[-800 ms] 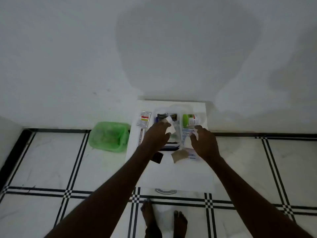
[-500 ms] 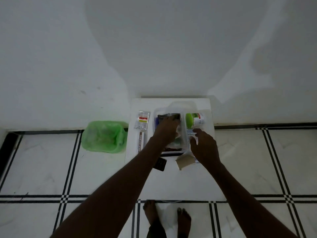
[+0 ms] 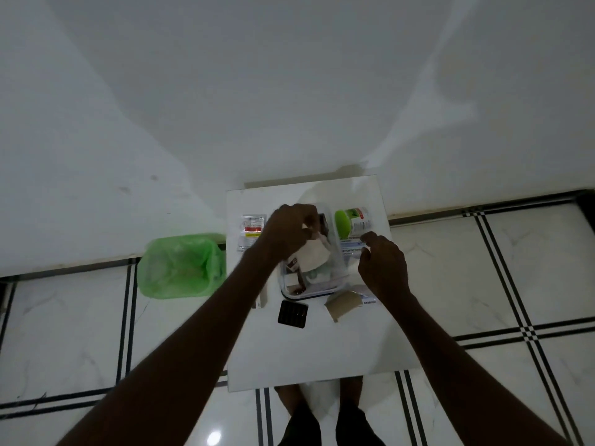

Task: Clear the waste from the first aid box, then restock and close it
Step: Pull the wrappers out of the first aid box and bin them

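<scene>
A clear plastic first aid box (image 3: pixel 335 278) stands open on a small white table (image 3: pixel 322 349), with papers and small packets inside. My left hand (image 3: pixel 288 231) is over the box's far half, fingers closed on a white crumpled piece of paper (image 3: pixel 314 257) that hangs above the contents. My right hand (image 3: pixel 381 265) rests at the box's right side, fingers curled near a flat blue-printed packet (image 3: pixel 351 246). A bottle with a green cap (image 3: pixel 352 220) lies to the right of the box. A bin lined with a green bag (image 3: pixel 180 267) sits on the floor left of the table.
A sachet with red and yellow print (image 3: pixel 251 231) lies left of the box. A dark blister strip (image 3: pixel 292 313) and a tan bandage wrapper (image 3: pixel 343 304) lie in front of it. A white wall is right behind the table. My bare feet (image 3: pixel 322 413) are under the table's near edge.
My left hand went into the box, closed on the white paper and lifted it. The right hand stayed by the box's right side. The camera tilted, shifting the scene.
</scene>
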Demonstrator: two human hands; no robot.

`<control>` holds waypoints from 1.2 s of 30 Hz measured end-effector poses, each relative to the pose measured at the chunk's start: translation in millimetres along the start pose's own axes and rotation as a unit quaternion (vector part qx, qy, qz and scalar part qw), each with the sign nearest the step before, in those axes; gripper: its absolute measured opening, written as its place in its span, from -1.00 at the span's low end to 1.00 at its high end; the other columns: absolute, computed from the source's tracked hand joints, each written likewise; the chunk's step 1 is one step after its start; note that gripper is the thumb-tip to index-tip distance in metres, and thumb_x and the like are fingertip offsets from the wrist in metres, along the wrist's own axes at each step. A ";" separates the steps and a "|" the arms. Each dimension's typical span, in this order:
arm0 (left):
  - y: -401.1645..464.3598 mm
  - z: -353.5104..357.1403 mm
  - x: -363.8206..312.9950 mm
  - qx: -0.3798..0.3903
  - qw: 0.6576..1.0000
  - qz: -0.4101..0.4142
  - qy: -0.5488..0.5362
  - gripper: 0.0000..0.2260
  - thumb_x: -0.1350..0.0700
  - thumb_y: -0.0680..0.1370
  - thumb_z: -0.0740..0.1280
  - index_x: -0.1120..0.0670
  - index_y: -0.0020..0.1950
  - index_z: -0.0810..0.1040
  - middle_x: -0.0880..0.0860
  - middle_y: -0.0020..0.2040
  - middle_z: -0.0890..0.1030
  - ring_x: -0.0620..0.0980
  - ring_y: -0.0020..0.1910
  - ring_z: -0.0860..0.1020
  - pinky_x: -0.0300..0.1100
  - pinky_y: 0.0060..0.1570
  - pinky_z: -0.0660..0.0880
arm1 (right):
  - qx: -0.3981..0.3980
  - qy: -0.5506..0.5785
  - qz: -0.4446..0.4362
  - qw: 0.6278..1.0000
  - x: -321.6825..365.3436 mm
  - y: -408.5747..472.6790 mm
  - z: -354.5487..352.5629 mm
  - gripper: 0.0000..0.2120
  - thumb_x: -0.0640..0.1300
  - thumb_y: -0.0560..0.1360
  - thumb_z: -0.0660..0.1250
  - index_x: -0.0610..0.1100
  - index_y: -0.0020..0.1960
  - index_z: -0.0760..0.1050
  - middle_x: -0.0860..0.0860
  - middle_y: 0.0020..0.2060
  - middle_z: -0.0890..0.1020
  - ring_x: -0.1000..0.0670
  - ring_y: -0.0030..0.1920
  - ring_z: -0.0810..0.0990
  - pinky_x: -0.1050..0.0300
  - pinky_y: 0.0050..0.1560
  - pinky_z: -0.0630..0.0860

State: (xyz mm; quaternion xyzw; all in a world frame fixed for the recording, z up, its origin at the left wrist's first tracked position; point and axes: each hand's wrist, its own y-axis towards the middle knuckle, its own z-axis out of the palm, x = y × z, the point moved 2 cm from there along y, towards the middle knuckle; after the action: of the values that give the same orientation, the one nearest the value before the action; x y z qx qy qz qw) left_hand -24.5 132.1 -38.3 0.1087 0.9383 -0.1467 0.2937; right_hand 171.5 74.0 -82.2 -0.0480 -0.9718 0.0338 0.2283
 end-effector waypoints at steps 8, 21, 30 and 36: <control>-9.5 -36.3 -39.4 -0.065 0.995 -0.019 -0.079 -0.93 0.23 0.51 0.42 0.10 -0.03 0.63 -0.02 -0.20 0.63 -0.08 -0.21 0.58 -0.21 -0.12 0.51 | 0.063 -0.150 0.040 0.986 -45.2 3.8 9.1 -0.76 -0.31 0.22 0.47 -0.27 -0.15 0.51 -0.20 -0.32 0.61 -0.23 -0.28 0.57 0.01 -0.26 0.50; -32.9 8.6 -45.1 -0.108 0.950 -0.190 -0.224 -0.64 0.32 0.46 0.47 0.21 0.25 0.60 0.15 0.06 0.67 0.06 -0.20 0.71 0.01 -0.17 0.69 | 0.064 -0.130 0.041 0.989 -69.8 3.9 23.0 -0.71 -0.21 0.26 0.51 -0.24 -0.09 0.51 -0.19 -0.21 0.62 -0.21 -0.15 0.57 -0.03 -0.11 0.49; -52.2 10.9 -55.0 -0.129 0.932 -0.232 -0.246 -0.73 0.29 0.50 0.43 0.25 0.20 0.60 0.13 0.10 0.63 0.04 -0.11 0.65 -0.15 -0.17 0.68 | 0.068 -0.134 0.018 0.988 -75.9 -1.7 17.3 -0.83 -0.26 0.23 0.49 -0.24 -0.31 0.49 -0.19 -0.39 0.58 -0.21 -0.30 0.56 0.04 -0.27 0.46; -71.3 -3.6 -58.6 -0.156 0.917 -0.225 -0.290 -0.76 0.28 0.51 0.41 0.19 0.18 0.62 0.09 -0.03 0.68 -0.12 -0.32 0.66 -0.19 -0.26 0.66 | 0.011 0.081 -0.003 0.997 -53.0 6.7 -40.1 -0.94 -0.29 0.38 0.37 -0.22 -0.25 0.51 -0.07 -0.35 0.60 -0.07 -0.35 0.57 0.06 -0.32 0.52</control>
State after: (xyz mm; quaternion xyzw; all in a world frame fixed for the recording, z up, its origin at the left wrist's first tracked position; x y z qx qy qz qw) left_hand 0.0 59.8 13.7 -0.1996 0.8225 -0.0858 0.5257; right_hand 237.2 76.7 -70.3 -0.0457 -0.9498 0.0397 0.3070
